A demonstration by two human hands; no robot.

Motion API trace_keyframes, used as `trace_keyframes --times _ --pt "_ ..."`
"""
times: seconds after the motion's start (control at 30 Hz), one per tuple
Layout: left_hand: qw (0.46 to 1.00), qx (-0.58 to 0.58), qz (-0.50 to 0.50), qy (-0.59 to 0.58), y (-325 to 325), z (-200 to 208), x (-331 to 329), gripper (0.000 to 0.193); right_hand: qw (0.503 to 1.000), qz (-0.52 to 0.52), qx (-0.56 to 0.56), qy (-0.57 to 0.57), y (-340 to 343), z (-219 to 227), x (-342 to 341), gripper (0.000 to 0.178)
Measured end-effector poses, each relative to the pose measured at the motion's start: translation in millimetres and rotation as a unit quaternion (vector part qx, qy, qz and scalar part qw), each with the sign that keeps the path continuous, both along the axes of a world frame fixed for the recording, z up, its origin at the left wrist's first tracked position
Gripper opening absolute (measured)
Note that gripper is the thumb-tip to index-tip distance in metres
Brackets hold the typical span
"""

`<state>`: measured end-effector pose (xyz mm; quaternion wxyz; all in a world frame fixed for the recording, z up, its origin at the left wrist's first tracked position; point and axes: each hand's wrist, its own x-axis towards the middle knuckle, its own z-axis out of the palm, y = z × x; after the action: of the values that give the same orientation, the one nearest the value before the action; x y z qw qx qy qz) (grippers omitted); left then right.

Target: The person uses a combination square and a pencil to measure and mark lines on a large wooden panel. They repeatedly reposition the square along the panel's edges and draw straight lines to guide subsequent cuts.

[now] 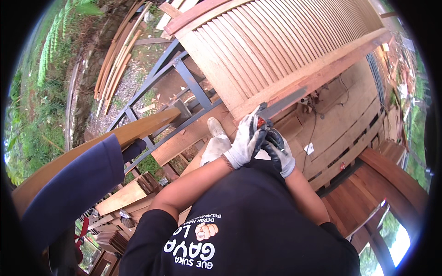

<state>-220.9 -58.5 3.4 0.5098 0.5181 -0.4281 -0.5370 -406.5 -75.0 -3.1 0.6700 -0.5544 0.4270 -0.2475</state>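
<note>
My left hand [243, 143], in a white glove with dark-coated fingers, is closed on a small red-and-dark object [261, 122] whose kind I cannot make out. Close against it is my right hand [281, 154], gloved alike, with its fingers bent in; what they pinch is hidden. Both hands are in front of my chest, at the near corner of a slatted wooden panel [258, 50]. A long dark grey strip [287, 102] runs from just beyond the gloves along the panel's near edge; whether it is a blade or a mark on the wood is unclear.
A blue-grey metal frame [191, 83] stands left of the panel. A yellow-brown beam [142, 126] and dark blue cloth [80, 179] are at the left. Long wooden strips [117, 69] lie on the ground behind. A cable [316, 126] crosses the planks [343, 133] at right.
</note>
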Motion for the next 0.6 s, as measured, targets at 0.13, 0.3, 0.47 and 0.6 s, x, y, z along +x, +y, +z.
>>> trace_keyframes --times 0.13,0.3,0.47,0.6 --pt "0.962 0.113 -0.017 0.248 33.2 -32.6 -25.7 0.055 0.992 -0.005 0.104 0.067 9.3 21.0 -8.2 0.032" --pt "0.852 0.223 0.035 0.473 49.8 -71.5 -50.7 0.040 0.968 0.105 0.019 0.225 -4.0 -5.7 -52.3 0.026" --pt "0.786 0.188 0.143 0.571 57.2 -89.2 -86.3 0.023 0.916 0.245 -0.193 0.252 -40.8 -18.9 -62.0 0.030" --pt "0.877 0.140 0.251 0.384 56.0 -88.6 -116.8 0.054 0.879 0.285 -0.315 0.216 -84.6 -15.8 -81.6 0.025"
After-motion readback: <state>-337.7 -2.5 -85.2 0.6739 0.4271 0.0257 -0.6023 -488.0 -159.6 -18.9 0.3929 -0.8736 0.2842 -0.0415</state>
